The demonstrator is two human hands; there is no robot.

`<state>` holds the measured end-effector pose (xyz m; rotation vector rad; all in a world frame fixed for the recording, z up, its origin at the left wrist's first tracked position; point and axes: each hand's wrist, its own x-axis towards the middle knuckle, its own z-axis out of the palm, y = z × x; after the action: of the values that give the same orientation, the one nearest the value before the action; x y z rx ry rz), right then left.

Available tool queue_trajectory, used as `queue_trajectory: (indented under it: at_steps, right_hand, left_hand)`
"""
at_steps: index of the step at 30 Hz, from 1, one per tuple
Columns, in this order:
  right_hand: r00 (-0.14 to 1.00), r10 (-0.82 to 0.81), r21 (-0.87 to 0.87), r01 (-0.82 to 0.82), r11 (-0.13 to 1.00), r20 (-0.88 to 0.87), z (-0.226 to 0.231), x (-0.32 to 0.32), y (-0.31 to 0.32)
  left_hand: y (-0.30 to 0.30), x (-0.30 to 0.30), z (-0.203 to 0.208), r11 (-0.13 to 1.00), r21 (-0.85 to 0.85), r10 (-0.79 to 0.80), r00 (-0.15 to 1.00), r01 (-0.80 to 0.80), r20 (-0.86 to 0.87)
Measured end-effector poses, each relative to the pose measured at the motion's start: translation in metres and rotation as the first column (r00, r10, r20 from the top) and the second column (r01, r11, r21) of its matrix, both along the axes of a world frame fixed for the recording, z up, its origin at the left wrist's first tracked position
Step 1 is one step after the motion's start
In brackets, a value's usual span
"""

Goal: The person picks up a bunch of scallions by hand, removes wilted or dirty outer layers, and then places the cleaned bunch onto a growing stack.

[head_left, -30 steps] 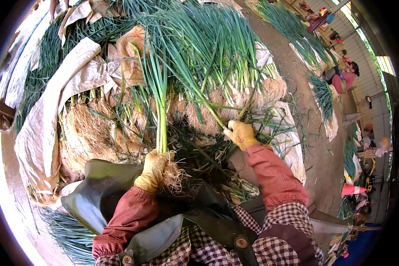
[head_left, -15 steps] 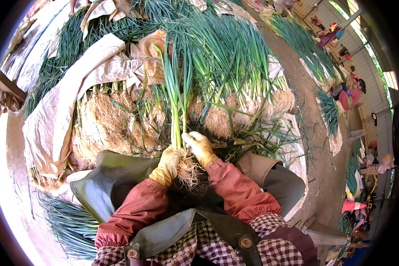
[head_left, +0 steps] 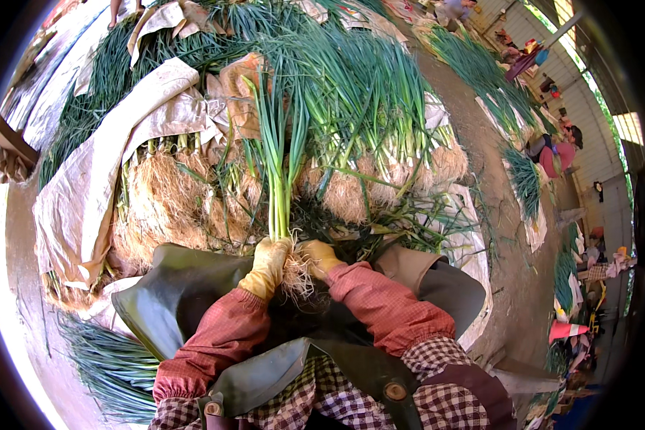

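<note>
My gloved left hand (head_left: 269, 264) is closed round the lower stems of a few green onions (head_left: 279, 204), just above their roots. They stand upright, leaves pointing away from me. Pale stringy roots (head_left: 297, 276) hang between my hands. Close against the right side of these roots is my gloved right hand (head_left: 319, 259), its fingers curled; the fingertips are hidden, and what they hold cannot be made out. Both gloves are yellowish and stained. Beyond my hands lies a thick row of green onions (head_left: 380, 93), with brown, matted roots (head_left: 168, 197) toward me.
A pale cloth sheet (head_left: 79, 190) covers part of the row at left. Loose leaves (head_left: 416, 226) litter the right side. More green onions (head_left: 111, 365) lie at lower left. Further right are other piles (head_left: 473, 61), a person in a pink garment (head_left: 555, 159) and a traffic cone (head_left: 566, 330).
My right hand has come down from the stems to beside the roots, its fingers now turned inward. My left hand keeps its hold on the green onions, which have shifted slightly left.
</note>
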<state>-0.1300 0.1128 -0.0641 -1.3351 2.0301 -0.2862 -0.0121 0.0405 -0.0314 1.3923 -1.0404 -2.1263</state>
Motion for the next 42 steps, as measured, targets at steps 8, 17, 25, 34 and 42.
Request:
queue_trajectory:
  at_steps: [8, 17, 25, 34, 42]
  right_hand:
    - [0.995, 0.09, -0.071, -0.093, 0.993, -0.044, 0.004, -0.067, 0.0]
    - [0.697, -0.277, -0.15, 0.239, 0.959, -0.662, 0.001, -0.156, -0.118]
    - [0.984, -0.152, -0.531, 0.082, 0.843, -0.089, 0.007, -0.13, -0.049]
    - [0.688, -0.678, -0.356, 0.72, 0.596, 0.258, 0.08, -0.236, -0.062]
    - [0.541, -0.278, -0.32, 0.76, 0.566, 0.794, 0.007, -0.061, -0.032]
  left_hand:
    - [-0.011, -0.006, 0.015, 0.994, 0.098, -0.02, 0.964, 0.048, -0.264]
    - [-0.015, -0.015, 0.031, 0.981, 0.192, 0.085, 0.932, -0.017, -0.353]
    - [-0.019, -0.011, 0.021, 0.989, 0.126, 0.118, 0.909, -0.073, -0.399]
    - [-0.017, -0.015, 0.021, 0.982, 0.187, 0.079, 0.895, 0.005, -0.438]
    - [-0.018, -0.021, 0.011, 0.979, 0.173, 0.161, 0.928, -0.107, -0.337]
